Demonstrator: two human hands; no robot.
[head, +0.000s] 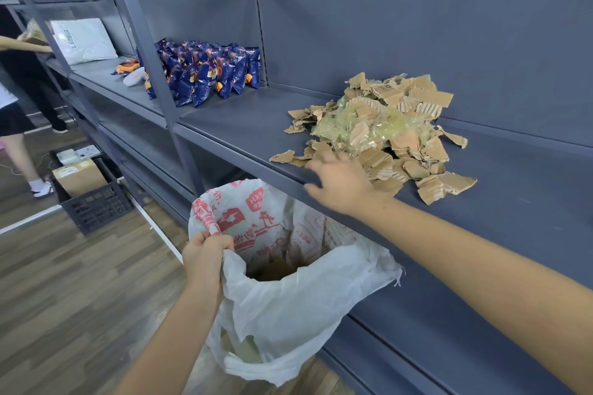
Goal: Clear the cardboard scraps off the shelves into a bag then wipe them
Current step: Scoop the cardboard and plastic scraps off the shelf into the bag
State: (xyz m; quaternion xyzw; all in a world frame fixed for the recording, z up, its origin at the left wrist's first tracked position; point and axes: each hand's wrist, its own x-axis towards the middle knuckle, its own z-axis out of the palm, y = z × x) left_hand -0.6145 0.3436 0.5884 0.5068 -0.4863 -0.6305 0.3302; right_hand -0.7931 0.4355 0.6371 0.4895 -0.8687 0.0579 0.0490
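Cardboard scraps (382,138): torn brown corrugated pieces in a loose heap, with crumpled yellowish clear film in the middle. The heap lies on the grey metal shelf (244,125), just beyond and to the right of the right hand (340,183), whose spread fingers reach its nearest pieces at the shelf's front edge.

Bag (288,298): thin white plastic with red print, mouth open upward, hanging below the right hand against the shelf front. Its rim is bunched in the left hand (205,256). Brown material shows inside.
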